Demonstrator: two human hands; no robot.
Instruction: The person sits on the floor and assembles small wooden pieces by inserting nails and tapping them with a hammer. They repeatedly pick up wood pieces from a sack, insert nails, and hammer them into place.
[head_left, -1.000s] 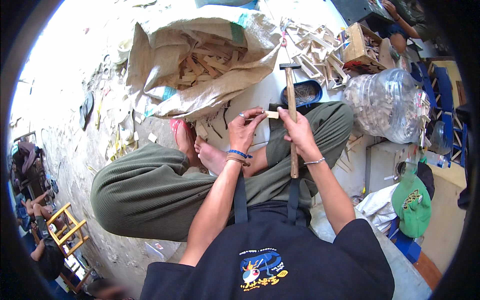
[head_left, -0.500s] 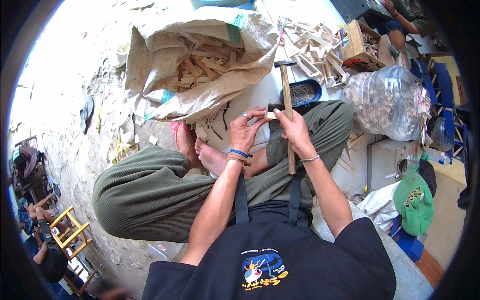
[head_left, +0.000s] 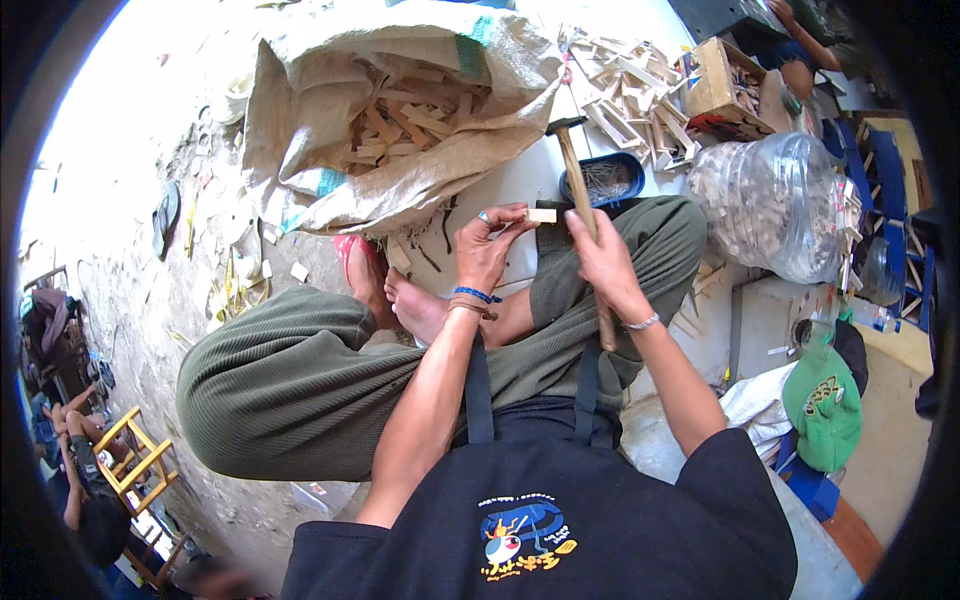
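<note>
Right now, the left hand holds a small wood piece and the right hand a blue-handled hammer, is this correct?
Not blue: the head view shows the right hand holding a brown-handled hammer. The left hand does hold a small wood piece.

Rough grey floor [head_left: 150, 350] runs along the left here, with a dark sandal [head_left: 166, 220], pale scraps [head_left: 300, 271] and, farther off, a yellow stool [head_left: 140, 465] on it. Toward the right there's a smooth white surface [head_left: 518, 183], bearing a blue tray [head_left: 632, 195] and a loose heap of wood strips [head_left: 635, 90]. A gaping sack [head_left: 410, 200] rests beside the tray; exactly where its base sits, I can't tell.
</note>
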